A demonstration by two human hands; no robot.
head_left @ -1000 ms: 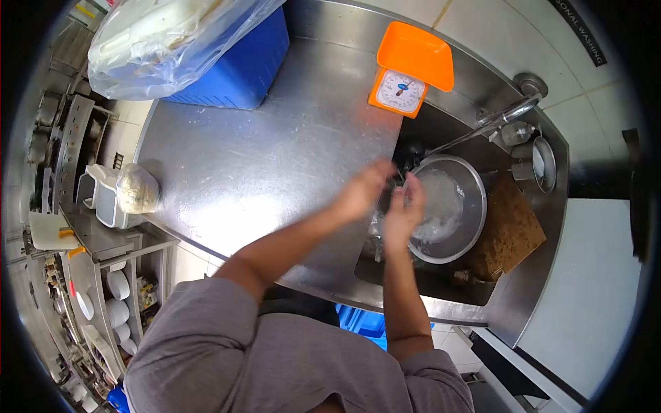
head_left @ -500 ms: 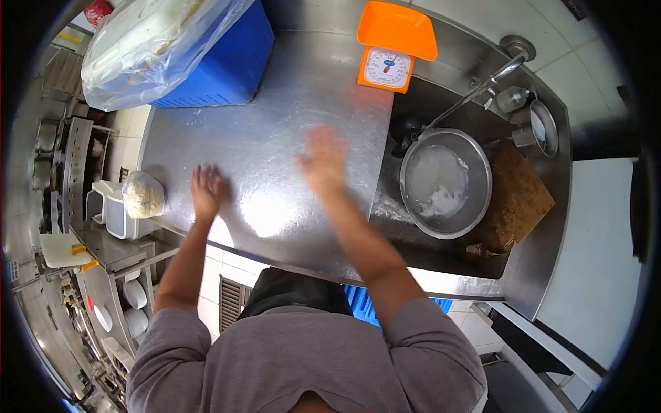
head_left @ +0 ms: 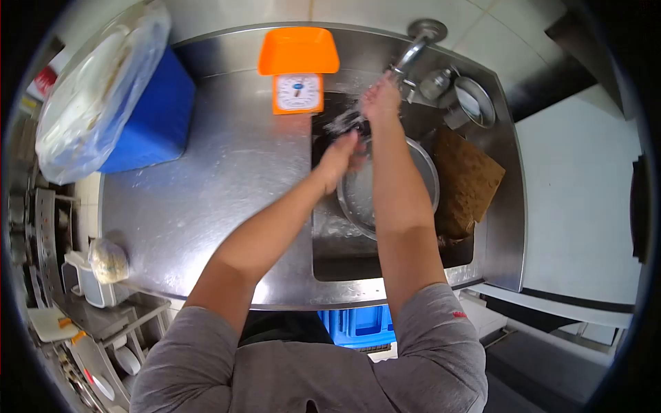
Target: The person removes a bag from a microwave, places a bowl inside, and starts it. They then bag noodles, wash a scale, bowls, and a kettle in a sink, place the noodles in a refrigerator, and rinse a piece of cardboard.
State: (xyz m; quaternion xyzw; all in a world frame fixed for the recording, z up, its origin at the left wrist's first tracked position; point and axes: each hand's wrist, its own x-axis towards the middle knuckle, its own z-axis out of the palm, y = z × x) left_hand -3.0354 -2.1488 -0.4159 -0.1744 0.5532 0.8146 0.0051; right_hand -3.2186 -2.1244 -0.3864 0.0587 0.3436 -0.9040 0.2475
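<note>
One small red mark shows on our sleeve. The bowl stands in the sink, below our hands. Our left hand hovers at its rim; our right hand is just below the tap. Water blurs the bent fingers: we cannot tell their opening or any hold. The scale's blue logo is unreadable.

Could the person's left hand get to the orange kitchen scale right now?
Probably yes: the left hand is over the steel sink, close to the orange kitchen scale, and only splashing water shows between them.
</note>
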